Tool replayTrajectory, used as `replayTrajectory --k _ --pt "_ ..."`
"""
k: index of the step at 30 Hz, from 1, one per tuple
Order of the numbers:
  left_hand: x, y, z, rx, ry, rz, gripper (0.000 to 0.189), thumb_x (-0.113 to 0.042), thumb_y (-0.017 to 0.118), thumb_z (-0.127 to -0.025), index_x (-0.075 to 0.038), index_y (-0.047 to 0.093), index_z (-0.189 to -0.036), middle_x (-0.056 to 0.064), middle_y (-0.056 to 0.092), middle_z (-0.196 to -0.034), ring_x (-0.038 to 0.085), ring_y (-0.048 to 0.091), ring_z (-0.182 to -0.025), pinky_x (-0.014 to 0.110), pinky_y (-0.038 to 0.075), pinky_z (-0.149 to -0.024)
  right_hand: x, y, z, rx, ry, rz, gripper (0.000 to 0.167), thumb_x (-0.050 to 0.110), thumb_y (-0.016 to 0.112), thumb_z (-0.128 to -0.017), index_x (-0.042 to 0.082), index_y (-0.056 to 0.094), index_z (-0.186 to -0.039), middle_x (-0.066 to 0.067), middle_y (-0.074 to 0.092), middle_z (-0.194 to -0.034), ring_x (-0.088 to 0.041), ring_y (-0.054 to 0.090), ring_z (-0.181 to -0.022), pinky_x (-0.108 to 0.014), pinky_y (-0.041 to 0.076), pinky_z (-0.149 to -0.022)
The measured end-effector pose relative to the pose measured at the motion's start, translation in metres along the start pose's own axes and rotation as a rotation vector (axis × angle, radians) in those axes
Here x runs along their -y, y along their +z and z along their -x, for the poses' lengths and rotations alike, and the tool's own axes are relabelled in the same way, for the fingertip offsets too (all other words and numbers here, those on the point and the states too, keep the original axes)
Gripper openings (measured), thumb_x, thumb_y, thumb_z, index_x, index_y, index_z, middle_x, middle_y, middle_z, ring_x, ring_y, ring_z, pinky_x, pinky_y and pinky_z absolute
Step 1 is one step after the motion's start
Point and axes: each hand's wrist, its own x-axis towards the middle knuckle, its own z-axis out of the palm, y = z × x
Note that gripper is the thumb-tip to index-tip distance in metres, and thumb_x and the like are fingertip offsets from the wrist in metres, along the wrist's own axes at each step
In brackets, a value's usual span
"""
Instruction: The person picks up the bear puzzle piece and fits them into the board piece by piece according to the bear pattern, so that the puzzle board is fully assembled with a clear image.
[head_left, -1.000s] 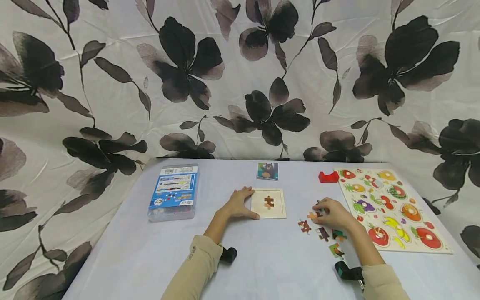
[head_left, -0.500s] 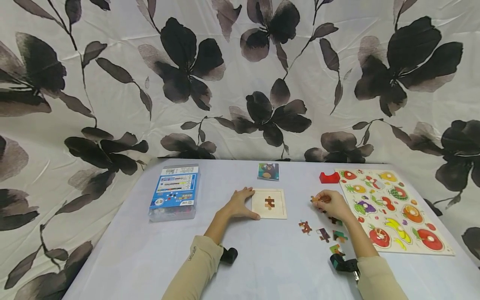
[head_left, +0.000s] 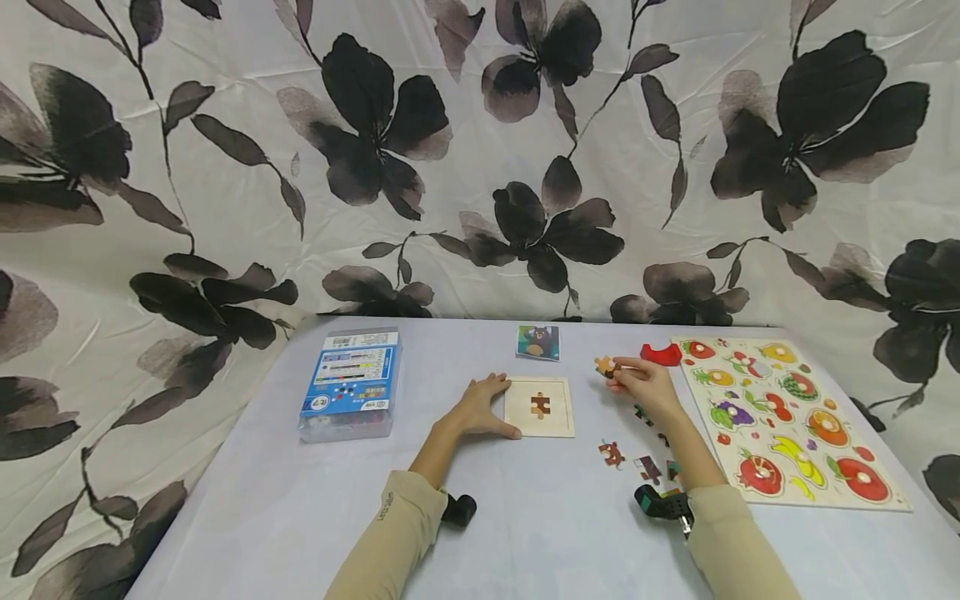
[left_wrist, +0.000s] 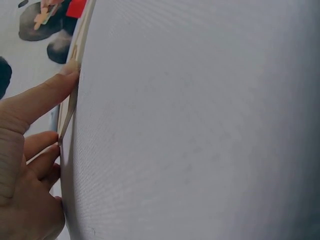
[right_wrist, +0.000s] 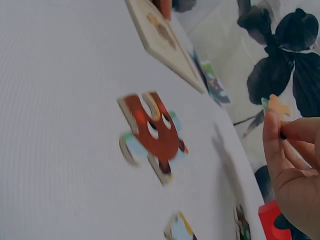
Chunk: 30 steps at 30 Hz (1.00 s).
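Observation:
My left hand rests spread against the left side of a square wooden puzzle tray, thumb at its near corner, fingers toward the far one. In the left wrist view the thumb lies along the tray's edge. A brown jigsaw piece lies inside the tray. My right hand is raised right of the tray and pinches an orange-tan jigsaw piece between thumb and fingertips. Below that hand, a brown bear-face piece, a dark piece and several others lie loose, some hidden by the forearm.
Behind the tray stands a bear picture card. A red notched block lies beside a large fruit puzzle board on the right. A clear plastic box with a blue label lies at the left. A floral cloth hangs behind the table.
The right hand has picked the orange-tan piece up from the loose pieces and carried it up and left, nearer the tray. The left hand stays at the tray.

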Motion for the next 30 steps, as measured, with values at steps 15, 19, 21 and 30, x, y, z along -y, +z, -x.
replayTrajectory --k 15,19,21,30 --pt "-0.001 0.000 0.000 -0.001 -0.007 -0.003 0.095 -0.038 0.084 -0.066 0.001 0.041 -0.140 0.016 0.033 -0.149 0.031 0.023 -0.141 0.049 0.009 -0.115 0.006 0.037 -0.011 0.011 0.008 -0.022 0.039 0.004 0.045 -0.098 -0.015 0.042 -0.132 -0.025 0.046 -0.120 -0.007 0.054 -0.082 -0.026 0.056 -0.073" --pt "-0.002 0.000 0.000 -0.001 -0.012 -0.006 0.095 -0.038 0.084 -0.066 0.001 0.040 -0.140 0.015 0.033 -0.149 0.031 0.022 -0.141 0.048 0.009 -0.116 0.008 0.045 -0.011 -0.035 0.019 0.020 0.038 0.007 0.053 -0.095 -0.014 0.049 -0.126 -0.019 0.056 -0.116 -0.005 0.058 -0.081 -0.023 0.056 -0.072" --pt "-0.002 0.000 0.000 0.001 -0.011 -0.009 0.095 -0.039 0.084 -0.066 0.001 0.041 -0.140 0.016 0.033 -0.149 0.031 0.023 -0.141 0.047 0.009 -0.116 0.008 0.049 -0.009 -0.061 0.025 0.086 0.036 0.010 0.059 -0.092 -0.012 0.055 -0.121 -0.013 0.064 -0.107 -0.004 0.061 -0.077 -0.021 0.055 -0.070" --pt "-0.001 0.000 0.001 -0.001 0.013 -0.004 0.094 -0.037 0.084 -0.066 0.000 0.041 -0.140 0.017 0.034 -0.149 0.032 0.024 -0.140 0.050 0.010 -0.115 0.001 0.068 0.009 0.132 -0.113 0.266 0.029 0.001 0.066 -0.085 -0.014 0.061 -0.110 -0.025 0.067 -0.096 -0.014 0.067 -0.074 -0.024 0.055 -0.065"
